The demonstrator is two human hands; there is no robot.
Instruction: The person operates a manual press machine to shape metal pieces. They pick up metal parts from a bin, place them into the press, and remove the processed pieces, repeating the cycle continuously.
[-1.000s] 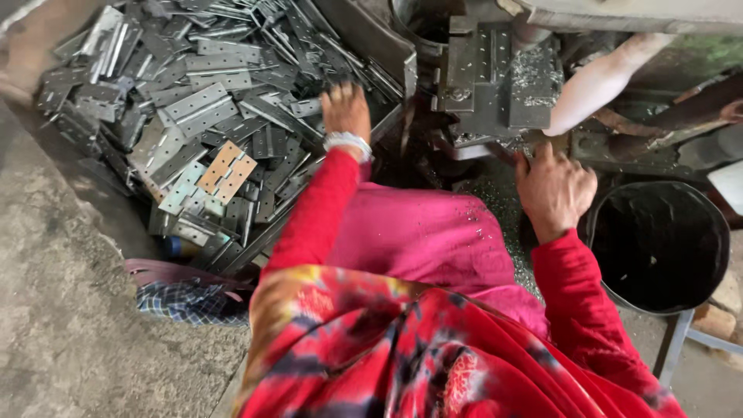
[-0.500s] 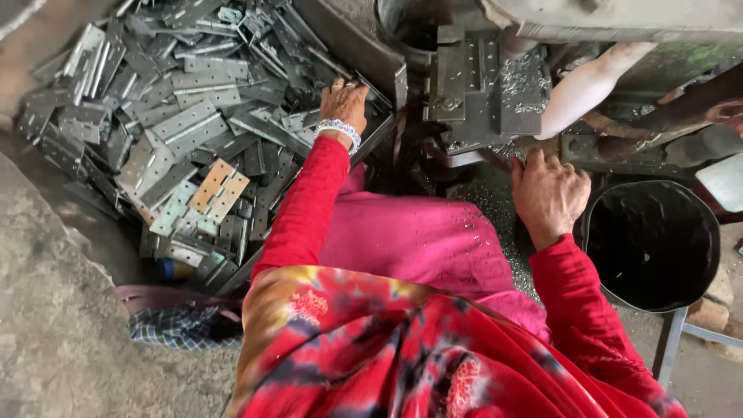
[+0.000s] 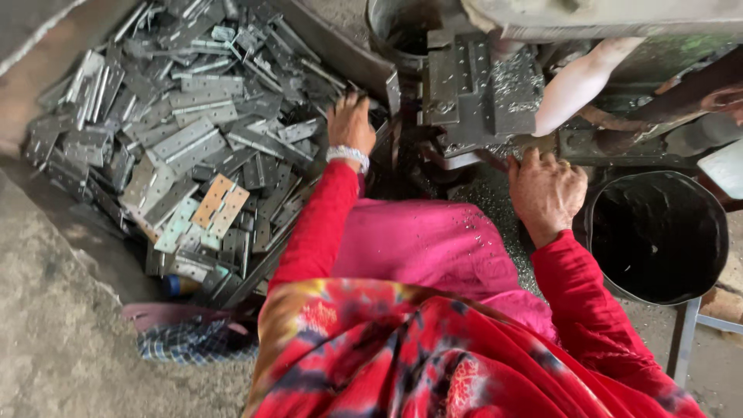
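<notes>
- Head view, far left: a large heap of flat grey metal hinge plates (image 3: 193,147) fills the floor bin; a few are tan or pale green. The heap is deep, so by my judgement most of the stock is not yet through the machine.
- Below the heap: a checked blue cloth (image 3: 190,344) lies on the concrete floor (image 3: 54,340), just beside the worker's knee.
- Centre left: the left hand (image 3: 350,124), with a white beaded bracelet (image 3: 348,155) at the wrist, rests palm down on the right edge of the heap, fingers curled among the plates. Whether it has closed on one cannot be told.
- Centre: a grey steel press fixture (image 3: 480,93), strewn with bright metal chips, carries stacked plates. Chips also litter the pink lap (image 3: 433,248), which suggests work well under way.
- Centre right: the right hand (image 3: 546,190) lies at the fixture's lower edge, fingers bent and touching it; any grip is hidden.
- Far right: a round black bucket (image 3: 658,232) stands near that hand, its inside too dark to read.
</notes>
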